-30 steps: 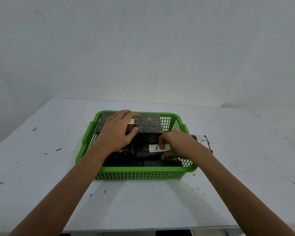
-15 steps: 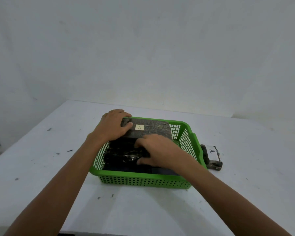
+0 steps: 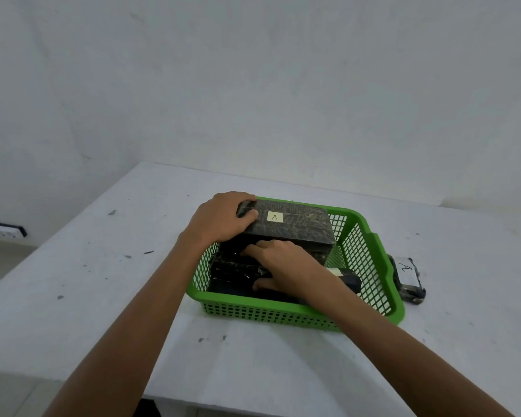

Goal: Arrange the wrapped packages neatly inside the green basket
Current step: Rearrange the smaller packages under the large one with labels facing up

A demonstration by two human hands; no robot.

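So the green basket sits on a white table, and the biggest wrapped package, dark with a little "A" label, is at the far end inside it, standing higher than the rim. The left hand is curled around that package's left end, fingers over the top edge, gripping it. The right hand is down in the basket, fingers spread flat on a lower dark package, pressing rather than grabbing as far as I can see. Another small package lies by the right wall, and one more labelled package sits outside, just beside the basket.
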